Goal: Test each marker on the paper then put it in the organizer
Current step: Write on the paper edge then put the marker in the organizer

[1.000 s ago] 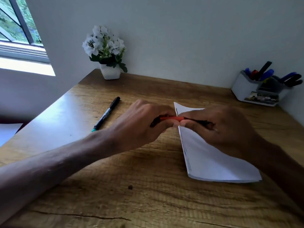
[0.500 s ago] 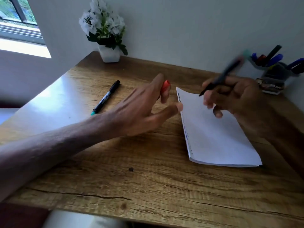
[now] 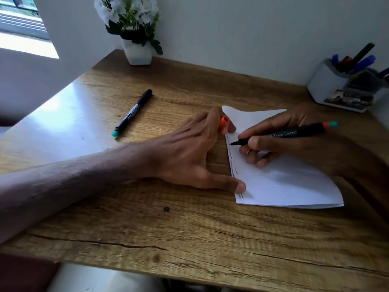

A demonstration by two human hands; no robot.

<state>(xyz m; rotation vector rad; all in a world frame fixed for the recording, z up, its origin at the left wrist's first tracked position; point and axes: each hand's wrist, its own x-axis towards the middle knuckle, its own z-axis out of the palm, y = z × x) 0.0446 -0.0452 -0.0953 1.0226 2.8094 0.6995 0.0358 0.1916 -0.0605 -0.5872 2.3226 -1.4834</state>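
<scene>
My right hand (image 3: pixel 280 142) grips an uncapped black marker (image 3: pixel 294 133) with an orange and teal end, its tip touching the left edge of the white paper (image 3: pixel 284 182). Several short scribbles run down that edge. My left hand (image 3: pixel 189 152) lies flat on the table, thumb pressing the paper's lower left corner, with the orange cap (image 3: pixel 223 123) held between its fingers. A second black marker (image 3: pixel 133 113) with a teal end lies capped on the table to the left. The white organizer (image 3: pixel 328 85) stands at the back right, with several markers in it.
A white pot of white flowers (image 3: pixel 137 51) stands at the back of the wooden table (image 3: pixel 147 224) against the wall. A window is at the far left. The table's front edge runs along the bottom, with a crack near it.
The two hands pulled the orange cap off the marker. My right hand came down with the marker onto the paper's edge, and my left hand dropped to pin the paper.
</scene>
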